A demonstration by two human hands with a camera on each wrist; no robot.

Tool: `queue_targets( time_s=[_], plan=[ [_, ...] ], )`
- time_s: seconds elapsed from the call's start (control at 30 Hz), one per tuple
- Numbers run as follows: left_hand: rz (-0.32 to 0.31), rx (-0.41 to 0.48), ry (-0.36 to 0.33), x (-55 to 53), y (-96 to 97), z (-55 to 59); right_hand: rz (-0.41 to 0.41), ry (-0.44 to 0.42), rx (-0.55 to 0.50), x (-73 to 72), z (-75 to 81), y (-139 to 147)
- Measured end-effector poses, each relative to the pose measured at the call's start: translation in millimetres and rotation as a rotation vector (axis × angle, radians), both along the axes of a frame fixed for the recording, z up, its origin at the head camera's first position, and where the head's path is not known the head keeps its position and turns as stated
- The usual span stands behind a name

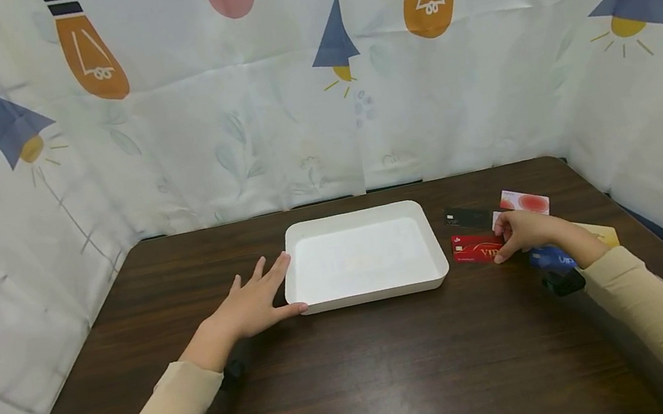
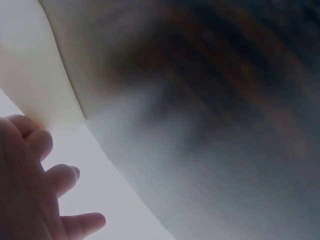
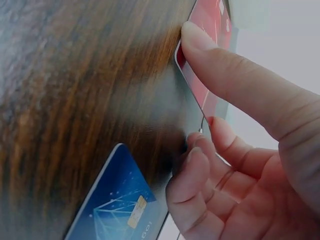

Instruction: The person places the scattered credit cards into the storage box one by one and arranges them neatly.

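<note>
Blue card (image 1: 547,259) nearest, partly screened by the right wrist. Right hand (image 1: 524,232): narrow grip, pinching red card (image 1: 472,248) by its end, right of white tray (image 1: 374,297) (thin stock; probably only edges to catch). Left hand (image 1: 248,307), fingers spread, touches tray, presumably steadying. Black card (image 1: 468,217), pink card (image 1: 525,202) beyond.

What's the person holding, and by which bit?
The right hand grips the red card by its right end; the left hand only touches the white tray.
</note>
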State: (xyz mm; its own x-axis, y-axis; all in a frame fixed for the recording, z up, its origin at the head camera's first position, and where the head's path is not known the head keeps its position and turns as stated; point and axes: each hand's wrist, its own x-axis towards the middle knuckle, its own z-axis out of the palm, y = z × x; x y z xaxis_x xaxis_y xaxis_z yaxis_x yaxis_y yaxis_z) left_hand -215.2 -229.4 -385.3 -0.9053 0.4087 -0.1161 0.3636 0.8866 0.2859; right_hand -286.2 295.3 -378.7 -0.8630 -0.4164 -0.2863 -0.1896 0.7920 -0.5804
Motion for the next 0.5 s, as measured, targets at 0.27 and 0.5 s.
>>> queue_targets(
  time_s=[0.27,0.5],
  plan=[
    [0.004,-0.009,-0.002,-0.6,-0.2,-0.4,-0.084,-0.042,-0.098,-1.8,-3.9,7],
    [0.003,-0.005,-0.011,-0.5,1.0,-0.4,-0.159,-0.141,-0.298,-1.2,-6.6,15]
  ],
)
